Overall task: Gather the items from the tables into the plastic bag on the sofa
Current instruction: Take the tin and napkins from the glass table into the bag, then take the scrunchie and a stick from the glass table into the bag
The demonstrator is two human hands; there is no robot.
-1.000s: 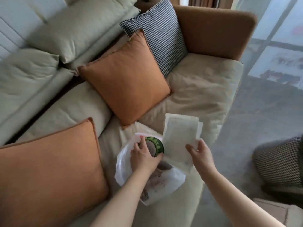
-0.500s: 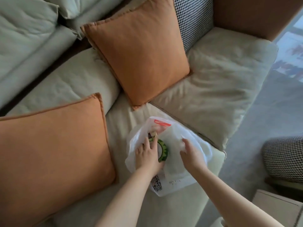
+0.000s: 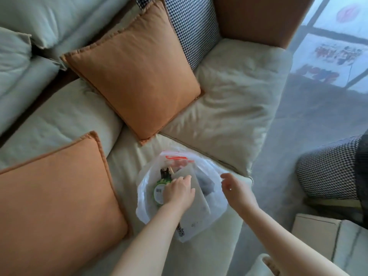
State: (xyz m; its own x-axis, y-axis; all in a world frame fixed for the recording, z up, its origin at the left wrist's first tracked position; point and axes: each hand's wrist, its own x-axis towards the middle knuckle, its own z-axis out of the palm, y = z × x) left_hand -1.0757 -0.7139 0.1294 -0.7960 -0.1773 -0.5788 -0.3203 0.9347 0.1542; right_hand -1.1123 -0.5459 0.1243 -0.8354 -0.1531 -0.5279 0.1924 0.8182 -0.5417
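Left hand (image 3: 177,191) inside plastic bag (image 3: 216,204), touching green-rimmed container (image 3: 158,193).

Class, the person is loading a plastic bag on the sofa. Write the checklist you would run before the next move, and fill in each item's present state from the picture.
1. Plastic bag rests on the sofa seat: ok.
2. Bag mouth is open enough to load: ok.
3. Green-rimmed round item is inside the bag: ok.
4. Left hand has let go of the green-rimmed round item: cannot tell, its fingers lie over it.
5. Right hand is free for the next item: ok, open and holding nothing beside the bag.
6. Flat white packet is fully inside the bag: cannot tell.
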